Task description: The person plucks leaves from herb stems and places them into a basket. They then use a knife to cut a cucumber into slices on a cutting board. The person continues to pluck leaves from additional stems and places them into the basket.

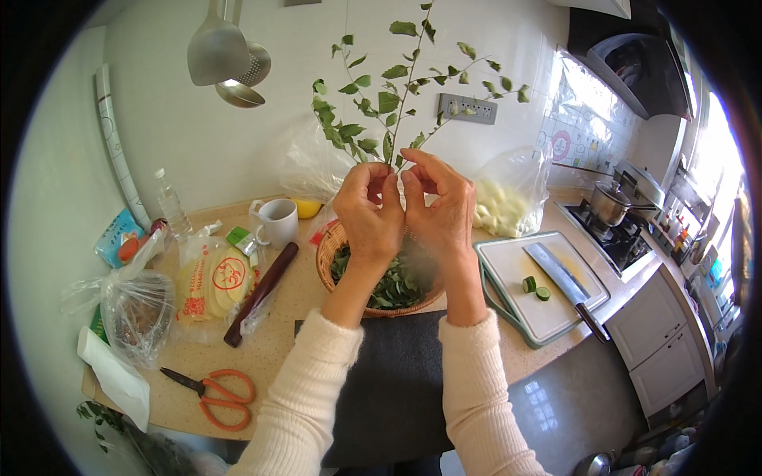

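A leafy green branch (409, 83) stands upright above my two hands, its thin stems spreading toward the wall. My left hand (374, 205) pinches the stems near their base between thumb and fingers. Close beside it, my right hand (439, 205) has its thumb and fingertips at the same stems, index finger raised; whether it grips a stem or a leaf I cannot tell. Below both hands sits a woven basket (324, 262) with loose green leaves (396, 288) inside, partly hidden by my wrists.
Right of the basket, a cutting board (506, 256) bears a cleaver (556, 271) and cucumber pieces (542, 293). Orange-handled scissors (223, 398), a dark red rod-like object (262, 294), a white mug (280, 223) and plastic bags lie left. A pot (608, 202) stands on the stove.
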